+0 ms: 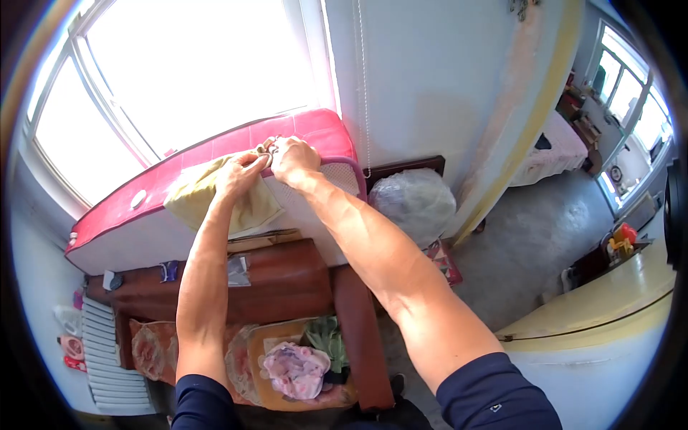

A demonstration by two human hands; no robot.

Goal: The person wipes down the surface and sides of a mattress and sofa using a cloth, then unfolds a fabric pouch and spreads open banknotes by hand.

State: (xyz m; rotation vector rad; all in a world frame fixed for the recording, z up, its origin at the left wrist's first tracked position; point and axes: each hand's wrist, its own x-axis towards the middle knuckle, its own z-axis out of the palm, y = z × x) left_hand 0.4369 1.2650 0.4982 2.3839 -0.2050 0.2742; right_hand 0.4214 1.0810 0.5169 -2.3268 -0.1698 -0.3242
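Note:
Both arms reach forward to a yellow-green cloth (251,208) that hangs over the front edge of a pink mattress (315,129) by the window. My left hand (240,174) is closed on the cloth's upper edge, thumb and fingers pinched together. Close beside it on the right, my right hand (292,158) is closed around a bunched bit of the same cloth. The two hands almost touch. The lower part of the cloth falls in folds behind my left forearm and to its right.
Below the mattress stands a brown sofa (287,279) with a pink floral cloth (295,369) on its seat. A plastic-wrapped bundle (414,204) sits right of the mattress. A white radiator (100,351) is at left, a yellow-edged cabinet (595,308) at right.

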